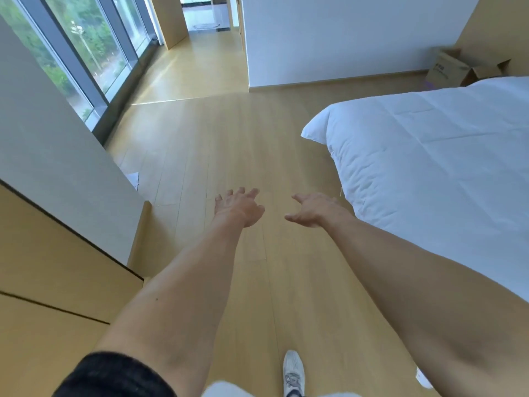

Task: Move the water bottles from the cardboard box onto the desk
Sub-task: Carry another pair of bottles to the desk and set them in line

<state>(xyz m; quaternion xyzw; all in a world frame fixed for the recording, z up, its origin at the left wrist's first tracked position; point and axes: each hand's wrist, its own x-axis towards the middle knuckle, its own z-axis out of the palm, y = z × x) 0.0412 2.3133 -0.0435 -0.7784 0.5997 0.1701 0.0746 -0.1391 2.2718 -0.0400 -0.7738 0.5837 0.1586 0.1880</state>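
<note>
- Head view, the only one: a person stands on a wood floor (229, 133), both bare arms stretched forward, one white shoe (292, 371) planted at 6 o'clock.
- Progress, as I judge it: nothing here says a bottle has been moved. No water bottle shows anywhere, and no desk can be told for certain; the wooden cabinet (43, 282) at 8 o'clock is all drawer fronts from this angle.
- The box (446, 68) sits way off at 2 o'clock, on the floor against the far wall, flaps up, past the far corner of the bed (429, 156). Its inside is hidden, so whether bottles are in it I can't tell.
- So the whole job looks to be ahead: get to the box, lift bottles out, carry them to the desk.
- Left hand (237, 207): out front just left of centre, fingers spread and loosely bent, released, nothing in it, touching nothing, hanging above the floor.
- Right hand (313, 209): just right of centre, near the left one but apart from it, palm down, thumb pointing to 9 o'clock, fingers slack. Empty too, with the bed edge close by at 3 o'clock but not touched.
- Both hands are well apart from the box; my read is that the walk to it comes first.
</note>
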